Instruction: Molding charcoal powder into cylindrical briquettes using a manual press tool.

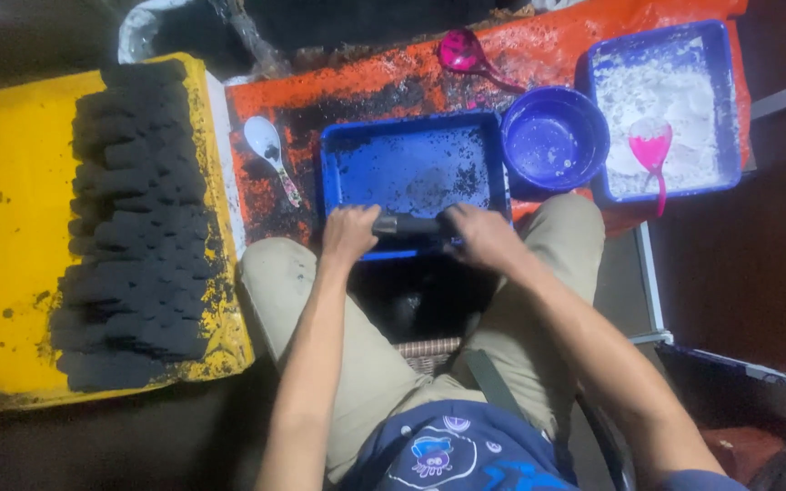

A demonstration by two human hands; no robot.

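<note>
Rows of black pressed blocks [134,227] on a yellow board [11,227] at nine o'clock, white plastic spoon [270,155], left hand [349,233] and right hand [482,238] with fingers curled tight round a dark cylindrical tool [408,225] at the near edge of a blue rectangular plastic tray [411,168], round blue bowl [552,138] at two o'clock.

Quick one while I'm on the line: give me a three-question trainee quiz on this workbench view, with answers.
1. True or false: both hands grip the same dark cylinder.
2. Which container holds the white powder? A) round blue bowl B) square blue tray at far right C) yellow board
3. Fill in: the rows of black pieces lie on the ____ board.

Key:
1. True: the left hand and right hand hold the dark cylinder over the blue tray.
2. B: the powder tray, with a pink scoop; the round bowl is nearly empty.
3. Yellow.
</note>
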